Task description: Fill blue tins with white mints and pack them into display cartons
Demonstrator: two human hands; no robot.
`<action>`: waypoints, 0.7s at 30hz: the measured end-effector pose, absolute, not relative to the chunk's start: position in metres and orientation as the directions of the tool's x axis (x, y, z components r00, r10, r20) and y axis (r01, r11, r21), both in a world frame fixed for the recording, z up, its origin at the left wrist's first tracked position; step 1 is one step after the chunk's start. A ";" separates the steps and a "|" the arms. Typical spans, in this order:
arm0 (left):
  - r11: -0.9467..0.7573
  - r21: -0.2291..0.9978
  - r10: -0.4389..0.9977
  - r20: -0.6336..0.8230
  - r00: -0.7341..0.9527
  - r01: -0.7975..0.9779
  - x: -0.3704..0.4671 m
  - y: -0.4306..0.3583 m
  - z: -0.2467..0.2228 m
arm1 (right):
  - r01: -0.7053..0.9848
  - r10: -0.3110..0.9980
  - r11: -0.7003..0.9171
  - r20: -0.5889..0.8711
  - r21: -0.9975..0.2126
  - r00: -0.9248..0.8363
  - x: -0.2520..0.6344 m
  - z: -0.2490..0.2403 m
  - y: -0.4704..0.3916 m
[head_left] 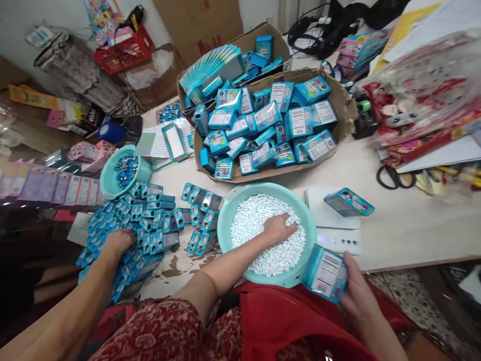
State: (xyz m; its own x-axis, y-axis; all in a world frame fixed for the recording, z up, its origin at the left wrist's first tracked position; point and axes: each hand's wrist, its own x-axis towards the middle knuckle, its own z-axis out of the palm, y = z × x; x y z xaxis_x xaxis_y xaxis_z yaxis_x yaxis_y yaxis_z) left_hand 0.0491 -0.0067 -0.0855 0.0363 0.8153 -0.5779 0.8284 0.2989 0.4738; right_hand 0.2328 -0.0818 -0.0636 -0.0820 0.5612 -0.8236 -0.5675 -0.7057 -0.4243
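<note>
My left hand (280, 229) is down in a mint-green basin (222, 228) among small white candies (250, 215). Its fingers are curled and partly buried, closed on some of the candies. At the basin's right rim, my right hand (355, 286) grips a small blue printed carton (326, 275) by its side, with the label facing up. A white digital scale (336, 239) lies right of the basin, and another blue carton (349, 202) with a round hole in its end rests on it.
A co-worker's hand (119, 241) reaches among many small blue cartons (108, 220) at left. Behind the basin, an open cardboard box (347, 108) is heaped with similar cartons. A small green bowl (146, 170) holds blue wrapped pieces. Black scissors (395, 176) lie at right.
</note>
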 end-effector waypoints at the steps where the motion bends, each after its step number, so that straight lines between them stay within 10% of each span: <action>1: 0.331 0.479 0.817 -0.576 0.006 0.813 0.050 -0.006 -0.087 | -0.577 0.531 -0.724 -0.839 -0.377 -0.117 0.225 -0.062 -0.081; 12: 0.399 0.726 0.846 -0.527 0.081 0.561 0.039 0.009 -0.099 | -0.636 0.630 -0.582 -0.776 -0.507 0.043 0.207 -0.035 -0.063; 15: 0.555 0.806 0.786 -0.589 0.188 0.207 0.023 0.009 -0.094 | -0.491 0.736 -0.519 -0.658 -0.700 0.159 0.206 -0.015 -0.072; 21: 0.720 0.594 0.689 -0.673 0.270 -0.359 -0.001 0.003 -0.076 | -0.170 0.860 -0.508 -0.507 -0.845 -0.048 0.185 0.003 -0.094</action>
